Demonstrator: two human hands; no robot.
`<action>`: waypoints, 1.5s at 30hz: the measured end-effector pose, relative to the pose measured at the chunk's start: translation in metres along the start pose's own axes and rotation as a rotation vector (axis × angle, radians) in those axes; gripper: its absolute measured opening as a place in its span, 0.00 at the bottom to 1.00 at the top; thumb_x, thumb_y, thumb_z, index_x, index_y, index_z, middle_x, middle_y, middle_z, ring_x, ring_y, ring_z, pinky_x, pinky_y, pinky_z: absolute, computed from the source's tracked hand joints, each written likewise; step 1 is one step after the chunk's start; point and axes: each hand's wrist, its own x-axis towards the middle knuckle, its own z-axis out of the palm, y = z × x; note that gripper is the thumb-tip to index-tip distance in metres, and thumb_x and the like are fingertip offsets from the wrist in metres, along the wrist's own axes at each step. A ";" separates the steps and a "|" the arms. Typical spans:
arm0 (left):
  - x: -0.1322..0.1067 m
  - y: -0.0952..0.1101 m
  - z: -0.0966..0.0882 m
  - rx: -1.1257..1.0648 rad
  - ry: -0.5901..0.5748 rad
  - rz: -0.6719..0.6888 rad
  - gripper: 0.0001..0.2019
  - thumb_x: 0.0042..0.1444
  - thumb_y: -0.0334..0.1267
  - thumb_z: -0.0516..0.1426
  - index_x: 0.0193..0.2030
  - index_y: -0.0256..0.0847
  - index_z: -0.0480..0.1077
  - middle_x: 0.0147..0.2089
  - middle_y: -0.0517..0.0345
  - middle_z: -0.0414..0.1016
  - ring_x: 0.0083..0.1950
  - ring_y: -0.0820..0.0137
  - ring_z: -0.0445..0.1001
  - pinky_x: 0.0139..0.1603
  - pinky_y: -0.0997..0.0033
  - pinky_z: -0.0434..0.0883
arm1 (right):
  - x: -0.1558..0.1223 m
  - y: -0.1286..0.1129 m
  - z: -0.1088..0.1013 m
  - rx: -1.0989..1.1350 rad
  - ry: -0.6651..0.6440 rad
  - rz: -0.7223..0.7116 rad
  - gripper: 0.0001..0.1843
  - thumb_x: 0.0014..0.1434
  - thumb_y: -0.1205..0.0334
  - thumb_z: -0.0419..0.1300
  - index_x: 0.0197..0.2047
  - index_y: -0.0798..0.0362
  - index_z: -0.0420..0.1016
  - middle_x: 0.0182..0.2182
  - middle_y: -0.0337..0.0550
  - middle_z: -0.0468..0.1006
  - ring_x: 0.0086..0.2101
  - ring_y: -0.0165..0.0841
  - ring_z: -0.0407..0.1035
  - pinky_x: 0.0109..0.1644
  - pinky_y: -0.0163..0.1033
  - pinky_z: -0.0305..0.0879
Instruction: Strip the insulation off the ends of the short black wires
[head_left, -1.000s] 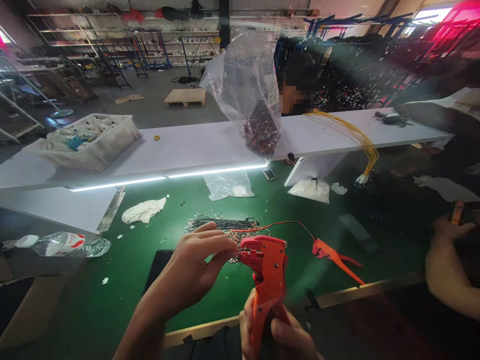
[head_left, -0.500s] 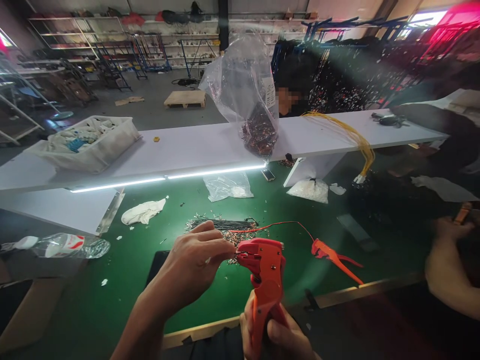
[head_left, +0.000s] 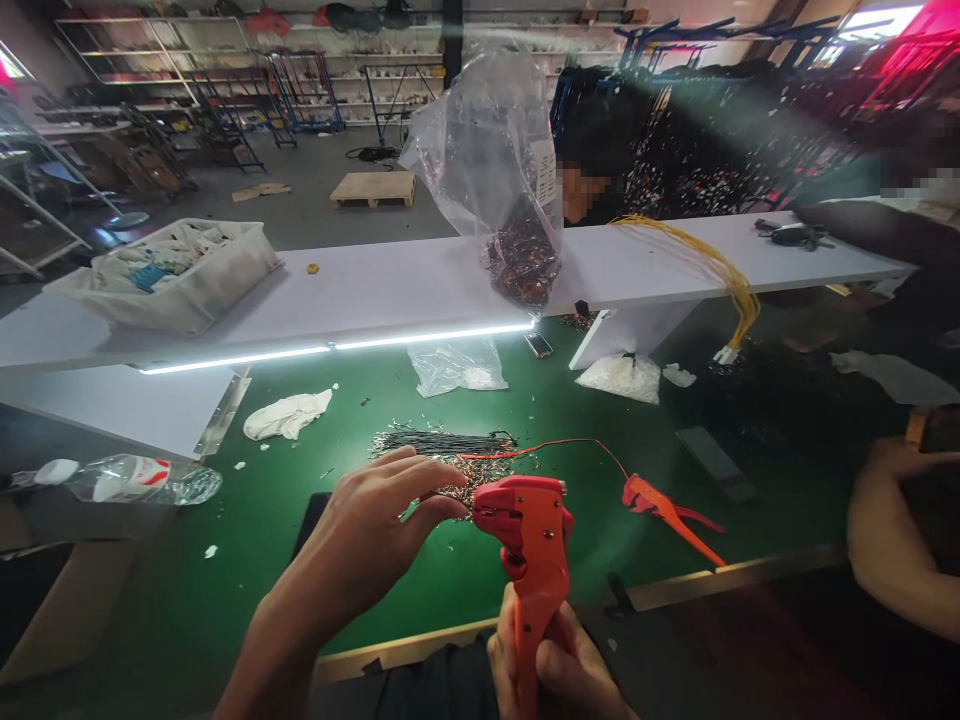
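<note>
My right hand (head_left: pixel 555 655) is wrapped around the handles of an orange-red wire stripper (head_left: pixel 536 545), held upright with its jaws facing left. My left hand (head_left: pixel 386 515) is at the jaws, thumb and forefinger closing on a short black wire (head_left: pixel 444 493) whose far end is hidden at the tool's mouth. Just beyond the hands, a bundle of black wires (head_left: pixel 442 441) lies on the green table, with a scatter of copper-tipped wire bits (head_left: pixel 487 468) in front of it. A second orange wire stripper (head_left: pixel 664 510) rests to the right, a red cord running from it toward the bundle.
A white shelf (head_left: pixel 375 285) crosses the table, bearing a white bin (head_left: pixel 180 290), a clear bag of copper-coloured pieces (head_left: pixel 525 260) and yellow wires (head_left: pixel 705 255). A plastic bottle (head_left: pixel 142 480) lies at left. Another person's arm (head_left: pixel 892 540) is at right.
My left hand has drawn slightly left from the stripper's jaws, and its fingers have straightened and loosened a little. The stripper stays nearly in place in my right hand.
</note>
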 end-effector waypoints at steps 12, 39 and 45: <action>-0.003 -0.005 0.000 -0.142 -0.015 -0.022 0.05 0.61 0.34 0.57 0.34 0.44 0.72 0.27 0.69 0.74 0.25 0.80 0.68 0.28 0.81 0.64 | -0.001 0.000 -0.003 0.042 0.132 0.068 0.23 0.56 0.42 0.66 0.35 0.54 0.65 0.21 0.36 0.70 0.19 0.24 0.63 0.25 0.29 0.56; -0.111 -0.105 0.184 0.355 -0.475 -0.543 0.12 0.60 0.27 0.50 0.35 0.46 0.72 0.40 0.59 0.72 0.41 0.71 0.75 0.30 0.77 0.64 | -0.027 0.050 -0.199 -1.819 1.030 0.250 0.25 0.61 0.37 0.49 0.40 0.53 0.66 0.37 0.60 0.77 0.42 0.54 0.71 0.44 0.51 0.64; -0.126 -0.123 0.208 0.404 -0.297 -0.447 0.18 0.65 0.26 0.44 0.35 0.46 0.73 0.39 0.56 0.74 0.41 0.70 0.76 0.40 0.73 0.71 | -0.005 0.058 -0.224 -1.991 1.046 0.090 0.44 0.58 0.26 0.39 0.47 0.60 0.70 0.43 0.69 0.74 0.43 0.58 0.69 0.43 0.56 0.64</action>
